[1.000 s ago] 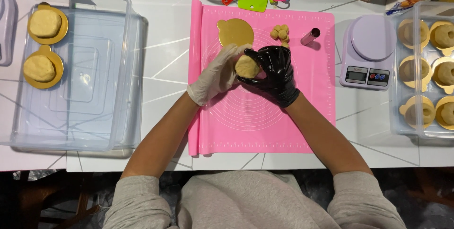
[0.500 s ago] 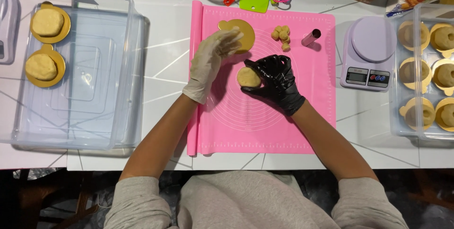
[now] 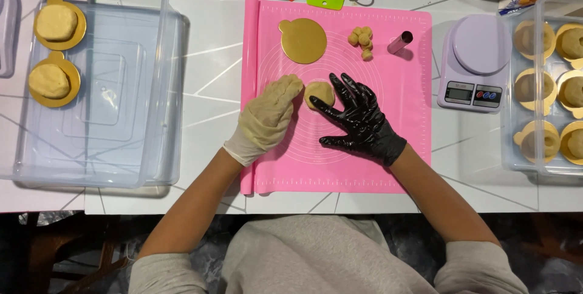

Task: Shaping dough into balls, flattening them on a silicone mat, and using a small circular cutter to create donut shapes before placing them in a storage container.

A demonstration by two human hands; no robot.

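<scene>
**Dough round on the mat, boxes part filled**

White marbled counter [image 3: 206,69] carried a pink silicone mat [image 3: 401,118], where a flattened round of tan dough [image 3: 319,94] lay between both hands. The left hand [image 3: 267,118], in a cream glove, curved loosely against its edge; the right hand [image 3: 358,115], in a black glove, lay spread beside it, gripping nothing. One round gold board [image 3: 303,40] waited bare. Two filled boards sat in the clear plastic box [image 3: 121,166].
</scene>
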